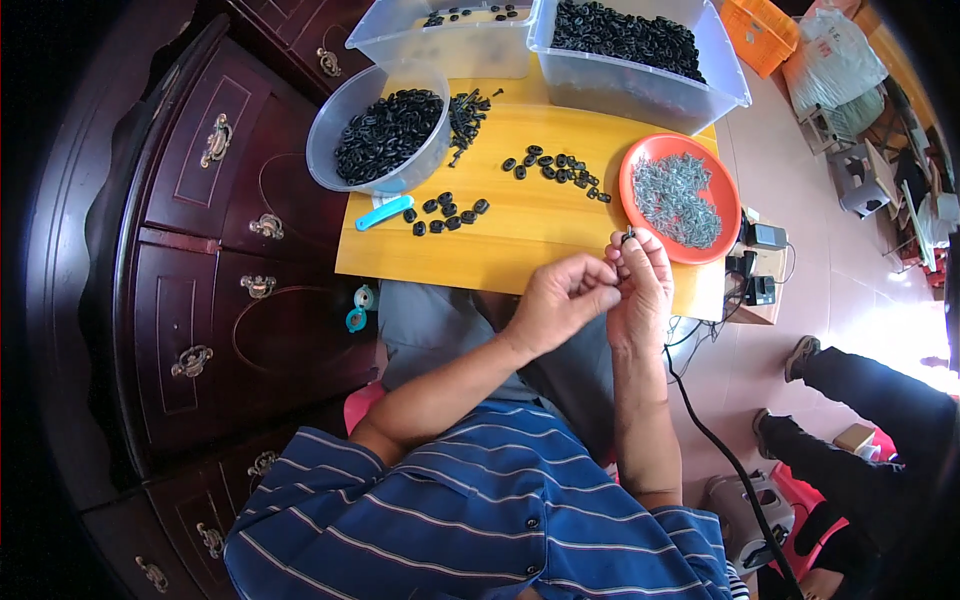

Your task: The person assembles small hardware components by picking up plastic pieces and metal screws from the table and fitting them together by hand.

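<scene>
My right hand (645, 300) is raised at the table's front edge, near the orange-red dish. Its fingertips pinch a small black oval part (628, 236). Close beside it, my left hand (562, 305) has thumb and fingers drawn together against the right hand's fingers. What the left fingertips hold, if anything, is too small to make out. The round orange-red dish (731, 205) contains a heap of small silver metal pins or screws (672, 195). Loose black oval parts (548, 172) lie left of the dish, and another cluster of black parts (450, 210) sits further left.
On the yellow table (500, 255) stand a clear round tub (322, 135) of black parts and two clear plastic bins (640, 98) (440, 55). Black screws (465, 120) and a light-blue handled tool (384, 213) lie near the tub. Right of the table, a black cable (715, 440) hangs; another person's legs (860, 400) show.
</scene>
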`<move>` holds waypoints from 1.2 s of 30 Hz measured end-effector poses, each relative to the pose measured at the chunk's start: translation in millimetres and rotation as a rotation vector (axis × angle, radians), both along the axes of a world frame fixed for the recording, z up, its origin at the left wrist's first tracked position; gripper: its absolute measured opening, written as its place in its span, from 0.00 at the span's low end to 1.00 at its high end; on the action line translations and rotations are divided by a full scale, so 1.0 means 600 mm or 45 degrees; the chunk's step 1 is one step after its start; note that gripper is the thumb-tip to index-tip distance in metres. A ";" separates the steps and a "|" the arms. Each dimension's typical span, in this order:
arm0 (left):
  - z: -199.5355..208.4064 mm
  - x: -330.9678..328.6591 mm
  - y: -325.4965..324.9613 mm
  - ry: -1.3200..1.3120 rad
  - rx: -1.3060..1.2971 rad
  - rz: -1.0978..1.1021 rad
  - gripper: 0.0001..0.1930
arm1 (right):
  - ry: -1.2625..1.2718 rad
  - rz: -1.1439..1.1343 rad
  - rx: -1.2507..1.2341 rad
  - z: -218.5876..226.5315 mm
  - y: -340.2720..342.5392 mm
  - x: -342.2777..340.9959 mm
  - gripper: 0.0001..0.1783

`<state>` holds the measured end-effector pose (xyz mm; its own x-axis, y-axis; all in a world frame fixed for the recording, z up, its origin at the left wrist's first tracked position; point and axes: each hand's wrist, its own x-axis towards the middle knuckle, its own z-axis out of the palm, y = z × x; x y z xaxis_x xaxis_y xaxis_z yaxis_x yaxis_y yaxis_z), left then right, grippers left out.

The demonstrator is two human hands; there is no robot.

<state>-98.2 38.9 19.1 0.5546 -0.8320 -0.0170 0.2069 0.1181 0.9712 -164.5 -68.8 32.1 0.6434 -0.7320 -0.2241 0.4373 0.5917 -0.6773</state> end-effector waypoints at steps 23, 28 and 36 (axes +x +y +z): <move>0.044 0.021 0.098 -0.366 0.416 -0.480 0.07 | -0.014 -0.005 -0.009 0.010 -0.014 -0.001 0.09; 0.019 0.003 0.118 -0.236 0.412 -0.571 0.08 | 0.004 0.057 -0.046 0.005 -0.006 0.000 0.10; 0.073 0.065 0.077 -0.196 0.149 0.020 0.10 | 0.105 0.204 -0.289 0.018 0.013 -0.007 0.09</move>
